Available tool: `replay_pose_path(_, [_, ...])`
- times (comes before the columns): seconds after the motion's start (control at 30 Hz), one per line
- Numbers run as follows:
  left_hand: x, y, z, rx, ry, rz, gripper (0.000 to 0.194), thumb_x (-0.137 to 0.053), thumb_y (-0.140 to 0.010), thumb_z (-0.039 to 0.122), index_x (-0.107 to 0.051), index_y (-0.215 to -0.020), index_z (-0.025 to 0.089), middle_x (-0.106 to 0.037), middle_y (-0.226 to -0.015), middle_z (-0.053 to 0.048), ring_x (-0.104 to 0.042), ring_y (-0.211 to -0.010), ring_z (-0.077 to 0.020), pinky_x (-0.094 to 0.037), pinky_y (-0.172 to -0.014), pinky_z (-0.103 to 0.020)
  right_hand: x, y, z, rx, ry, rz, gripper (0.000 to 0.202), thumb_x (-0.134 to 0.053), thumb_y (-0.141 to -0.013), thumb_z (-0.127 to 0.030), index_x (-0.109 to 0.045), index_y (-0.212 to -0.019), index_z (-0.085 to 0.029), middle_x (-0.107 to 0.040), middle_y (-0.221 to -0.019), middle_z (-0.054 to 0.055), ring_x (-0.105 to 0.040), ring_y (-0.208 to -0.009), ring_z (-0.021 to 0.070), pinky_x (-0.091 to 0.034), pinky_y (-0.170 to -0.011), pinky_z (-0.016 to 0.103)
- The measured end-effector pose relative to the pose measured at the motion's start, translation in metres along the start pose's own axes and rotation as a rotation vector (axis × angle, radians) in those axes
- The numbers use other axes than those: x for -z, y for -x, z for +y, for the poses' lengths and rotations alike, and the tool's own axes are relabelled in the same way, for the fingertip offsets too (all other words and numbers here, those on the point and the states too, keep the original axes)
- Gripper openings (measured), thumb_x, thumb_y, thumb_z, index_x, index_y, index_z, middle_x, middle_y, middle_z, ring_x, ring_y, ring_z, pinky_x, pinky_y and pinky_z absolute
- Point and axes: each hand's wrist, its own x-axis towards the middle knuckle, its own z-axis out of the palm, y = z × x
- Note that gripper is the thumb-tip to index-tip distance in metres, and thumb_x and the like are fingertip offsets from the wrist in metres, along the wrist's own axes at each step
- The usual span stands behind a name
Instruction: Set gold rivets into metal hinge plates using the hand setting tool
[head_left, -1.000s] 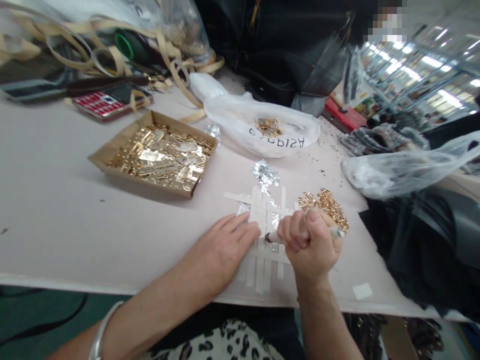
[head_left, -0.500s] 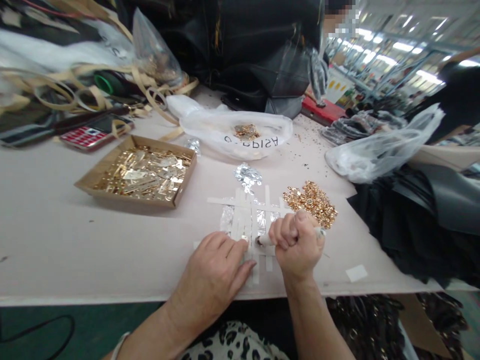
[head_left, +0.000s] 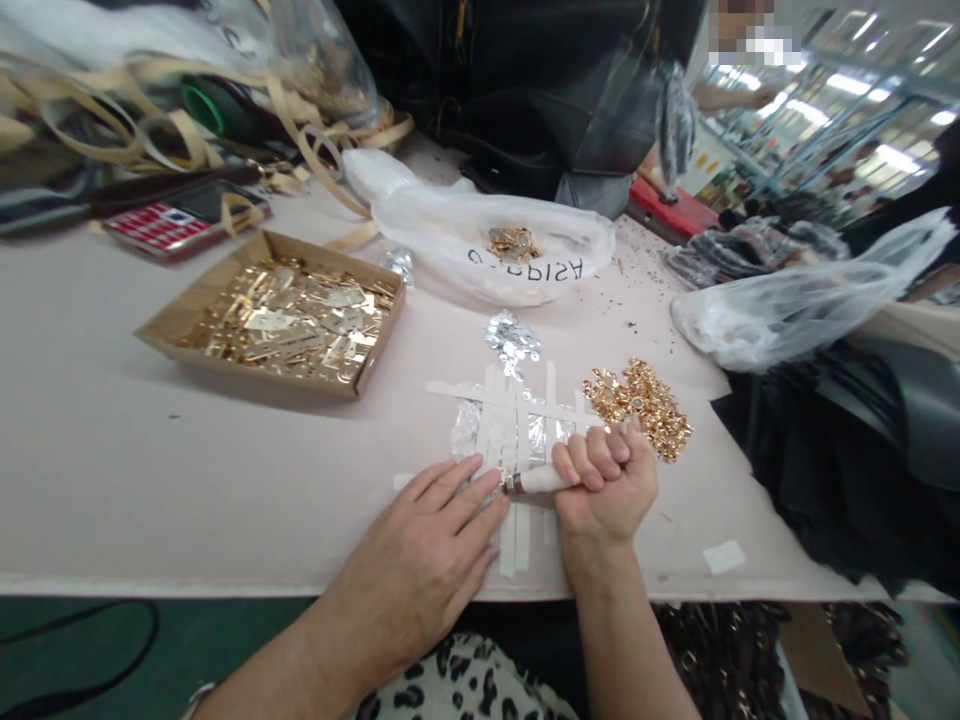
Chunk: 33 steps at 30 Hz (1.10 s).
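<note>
Head view: the right hand [head_left: 609,482] is clenched in a fist around a white-handled tool [head_left: 538,481], whose dark metal tip points left and meets the fingertips of the left hand [head_left: 439,540]. The left hand lies flat and released, palm down, grasping nothing, its fingers pressing on a grid of white tape strips [head_left: 517,420] stuck to the table [head_left: 112,470]. Shiny foil shows under the strips.

Just beyond the fist lies a heap of small gold fittings [head_left: 639,402], and beyond the grid a little pile of silver sequins [head_left: 511,338]. Farther back sits a white plastic bag [head_left: 487,235] holding more gold pieces; its dark lettering appears upside down, and only part of it, something like "ASIRAS", can be made out. To the left stands a shallow cardboard tray [head_left: 161,330] filled with flat gold plates. Behind it lies a red keypad phone [head_left: 161,225], its key markings too blurred to read.

Open tabletop spreads left of the left hand as far as the near edge, which runs just under both wrists. On the right, black material [head_left: 840,470] and a clear bag [head_left: 795,310] crowd the table's edge.
</note>
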Motion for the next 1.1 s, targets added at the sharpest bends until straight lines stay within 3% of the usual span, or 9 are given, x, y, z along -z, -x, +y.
replay_pose_path(0.23, [0.000,0.001,-0.001,0.033,0.033,-0.021,0.032,-0.046,-0.100,0.026,-0.064,-0.125,0.018,-0.063,-0.138,-0.005,-0.051,-0.133,-0.0259,-0.041,-0.112,-0.046,0.007,-0.004,0.001,-0.004,0.049,0.018,0.043,-0.057,-0.082,-0.025,-0.022,-0.057,-0.023,-0.012,-0.047,-0.013,-0.005,-0.038,0.0053,-0.026,-0.034,0.016])
replay_pose_path(0.5, [-0.004,0.002,0.000,0.094,0.101,-0.022,0.031,-0.049,-0.100,0.029,-0.063,-0.126,0.019,-0.061,-0.140,-0.004,-0.048,-0.136,-0.0241,-0.032,-0.117,-0.042,0.015,-0.008,0.000,-0.072,-0.052,0.062,0.040,-0.060,-0.084,-0.021,-0.030,-0.057,-0.023,-0.016,-0.046,-0.014,-0.009,-0.036,0.0044,-0.030,-0.035,0.016])
replay_pose_path(0.8, [-0.004,0.000,0.000,0.104,0.095,0.008,0.029,-0.053,-0.097,0.029,-0.064,-0.121,0.019,-0.063,-0.136,-0.004,-0.051,-0.133,-0.0228,-0.031,-0.116,-0.040,0.017,-0.003,0.001,-0.069,-0.051,0.001,0.039,-0.058,-0.089,-0.022,-0.031,-0.059,-0.022,-0.020,-0.046,-0.014,-0.013,-0.035,0.0037,-0.032,-0.037,0.015])
replay_pose_path(0.93, [-0.007,0.000,0.000,0.101,0.102,-0.007,0.028,-0.054,-0.096,0.029,-0.065,-0.120,0.020,-0.063,-0.136,-0.004,-0.051,-0.133,-0.0228,-0.031,-0.117,-0.041,0.012,-0.001,0.003,-0.016,-0.005,-0.039,0.041,-0.054,-0.091,-0.022,-0.025,-0.061,-0.023,-0.018,-0.046,-0.014,-0.010,-0.034,0.0034,-0.026,-0.035,0.015])
replay_pose_path(1.1, [-0.009,0.001,0.001,0.117,0.126,-0.006,0.029,-0.052,-0.097,0.029,-0.064,-0.121,0.018,-0.060,-0.139,-0.007,-0.050,-0.135,-0.0236,-0.032,-0.120,-0.043,-0.009,0.010,0.002,0.072,0.148,-0.147,0.041,-0.045,-0.096,-0.028,-0.022,-0.062,-0.022,-0.017,-0.047,-0.012,-0.012,-0.034,0.0042,-0.023,-0.035,0.018])
